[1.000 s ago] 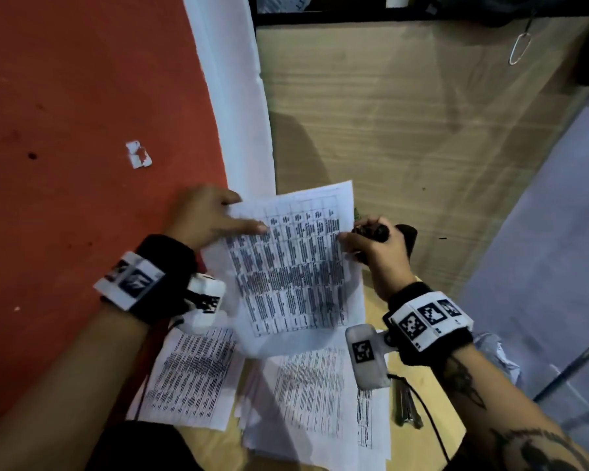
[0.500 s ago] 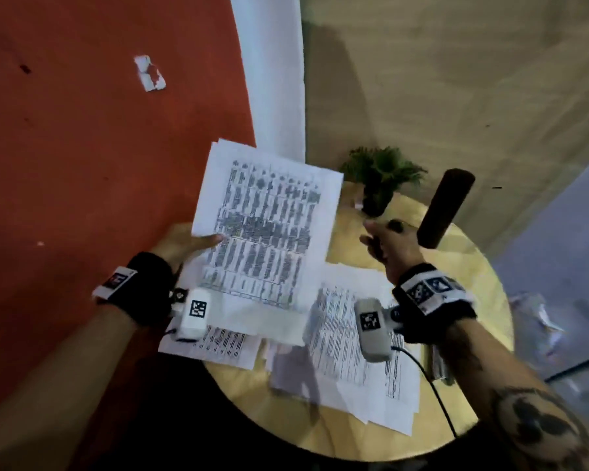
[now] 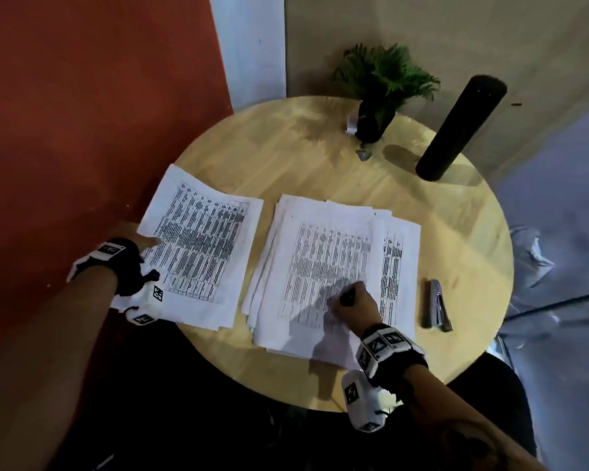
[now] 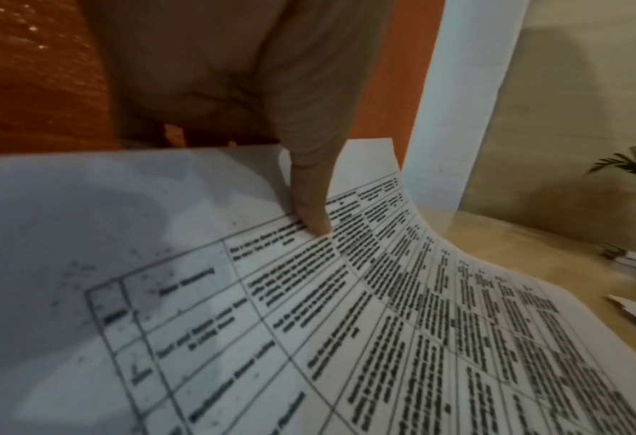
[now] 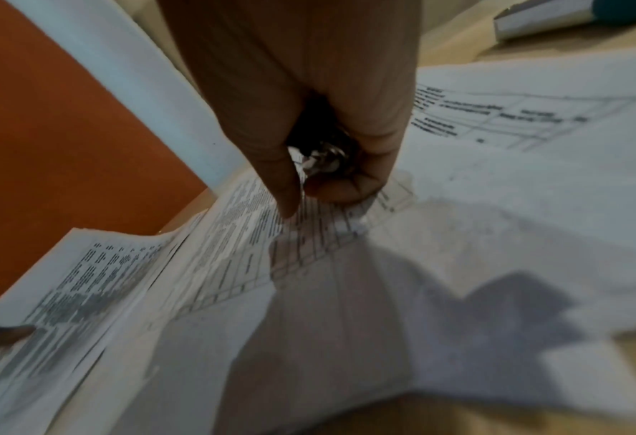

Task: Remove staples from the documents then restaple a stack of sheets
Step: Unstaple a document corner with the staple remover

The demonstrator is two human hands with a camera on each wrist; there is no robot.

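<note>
From the head view I am seeing a round table point(image 3: 456, 239); beyond my right hand point(image 3: 352, 305) a potted plant point(image 3: 378, 93) and a black cylinder point(image 3: 456, 130) are standing, and a stapler point(image 3: 437, 305) is lying just right of it; the pot is holding only green fronds. My right hand is resting on the larger paper stack point(image 3: 323, 256), fingers curling round a small dark tool point(image 3: 347, 297); my left hand point(image 3: 133, 236), mostly hidden behind the printed sheet point(image 3: 201, 253), is holding that sheet's left edge.

In the left wrist view the thumb point(image 4: 309, 188) is pressing on top of the sheet point(image 4: 346, 323), pinching it.

In the right wrist view the right hand point(image 5: 309, 103) is gripping a metal staple remover point(image 5: 322, 159); its fingertips point(image 5: 285, 203) are touching the stack point(image 5: 458, 235).
</note>
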